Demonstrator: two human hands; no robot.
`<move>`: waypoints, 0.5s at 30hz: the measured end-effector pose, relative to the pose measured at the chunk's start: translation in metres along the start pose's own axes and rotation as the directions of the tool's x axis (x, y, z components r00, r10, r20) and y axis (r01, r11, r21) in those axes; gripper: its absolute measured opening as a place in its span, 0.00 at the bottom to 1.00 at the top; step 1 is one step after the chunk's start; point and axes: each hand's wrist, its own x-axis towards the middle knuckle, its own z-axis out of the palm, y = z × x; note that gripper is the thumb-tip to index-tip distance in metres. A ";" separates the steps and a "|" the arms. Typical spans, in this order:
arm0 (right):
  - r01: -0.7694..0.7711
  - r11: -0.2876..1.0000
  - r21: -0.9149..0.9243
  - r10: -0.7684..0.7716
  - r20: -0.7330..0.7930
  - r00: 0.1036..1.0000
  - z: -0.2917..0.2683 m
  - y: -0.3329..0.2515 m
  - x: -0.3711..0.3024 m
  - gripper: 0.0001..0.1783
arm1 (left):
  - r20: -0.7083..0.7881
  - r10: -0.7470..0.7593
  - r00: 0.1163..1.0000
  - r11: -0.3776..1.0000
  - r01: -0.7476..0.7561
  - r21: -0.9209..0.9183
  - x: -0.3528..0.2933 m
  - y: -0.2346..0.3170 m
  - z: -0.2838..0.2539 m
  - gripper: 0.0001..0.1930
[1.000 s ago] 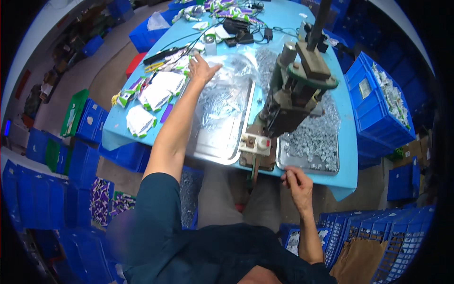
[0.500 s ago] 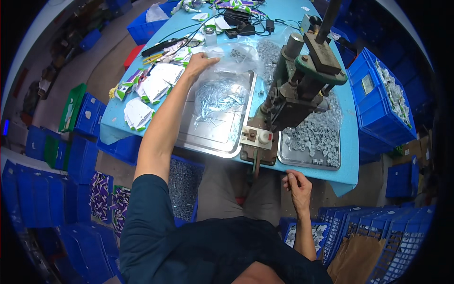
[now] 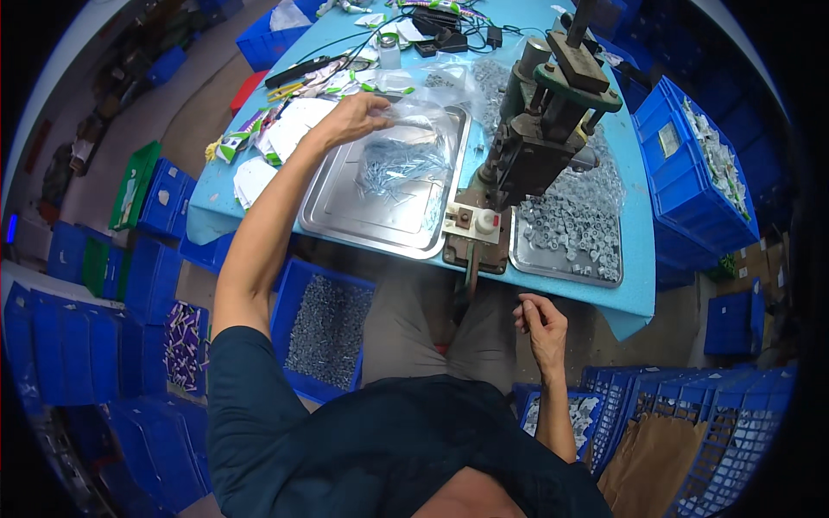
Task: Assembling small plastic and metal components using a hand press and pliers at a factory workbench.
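Note:
My left hand [image 3: 356, 118] is at the far left edge of a clear plastic bag [image 3: 423, 129], its fingers bent and closed on the film. Thin silvery pins [image 3: 393, 168] lie in and under the bag, on a shallow metal tray [image 3: 345, 211]. Just off the table's front edge, my right hand [image 3: 544, 330] has curled fingers with the thumb against them; whatever is between them is too small to make out. Between the hands stands a dark green bench press [image 3: 544, 129], with a white fixture [image 3: 473, 222] bearing a red-marked round piece at its base.
Right of the press, a second metal tray [image 3: 566, 271] holds small grey parts [image 3: 574, 229]. White, green and purple packages [image 3: 298, 121] lie at the left. Cables and a black adapter [image 3: 436, 26] sit at the back. Blue bins [image 3: 691, 164] flank the table; another [image 3: 324, 332] is below.
My left hand has drawn back slightly to the left, and the bag's edge has shifted with it. My right hand stays almost in place. The whole view has tilted a little.

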 end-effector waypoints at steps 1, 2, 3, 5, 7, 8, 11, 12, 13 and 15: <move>0.008 1.000 0.002 -0.008 -0.005 1.000 0.001 -0.001 -0.002 0.12 | 0.026 0.047 0.999 0.999 -0.048 0.014 -0.008 0.007 -0.007 0.19; -0.007 1.000 0.001 0.007 0.005 1.000 0.001 0.002 -0.002 0.12 | 0.046 0.097 0.994 0.995 -0.098 0.032 -0.016 0.011 -0.014 0.18; -0.013 1.000 0.000 0.013 0.013 1.000 0.003 0.007 0.000 0.11 | -0.021 0.143 0.990 0.990 -0.143 0.013 -0.027 0.010 -0.016 0.17; -0.022 1.000 -0.010 0.022 0.031 0.999 0.008 0.012 -0.001 0.12 | -0.106 0.211 0.972 0.977 -0.206 0.054 -0.045 0.011 -0.020 0.15; -0.031 0.999 -0.043 0.033 0.029 0.999 0.010 0.006 -0.003 0.12 | -0.139 0.174 0.975 0.984 -0.167 0.061 -0.055 0.025 -0.021 0.12; -0.026 0.998 -0.061 0.027 0.028 0.999 0.011 0.005 -0.004 0.12 | -0.187 0.188 0.964 0.982 -0.180 0.055 -0.060 0.028 -0.020 0.11; -0.012 0.997 -0.080 0.015 0.043 0.999 0.016 0.000 -0.005 0.12 | -0.264 0.223 0.938 0.975 -0.213 0.066 -0.068 0.034 -0.019 0.10; -0.012 0.997 -0.081 0.016 0.047 0.999 0.017 0.000 -0.003 0.12 | -0.338 0.276 0.900 0.961 -0.269 0.066 -0.070 0.033 -0.018 0.10; -0.001 0.997 -0.072 0.004 0.052 0.999 0.018 0.001 0.000 0.12 | -0.353 0.239 0.904 0.970 -0.239 0.043 -0.068 0.032 -0.019 0.10; 0.017 0.998 -0.064 -0.013 0.070 0.997 0.018 0.007 0.001 0.12 | -0.384 0.208 0.900 0.976 -0.218 0.017 -0.068 0.028 -0.022 0.11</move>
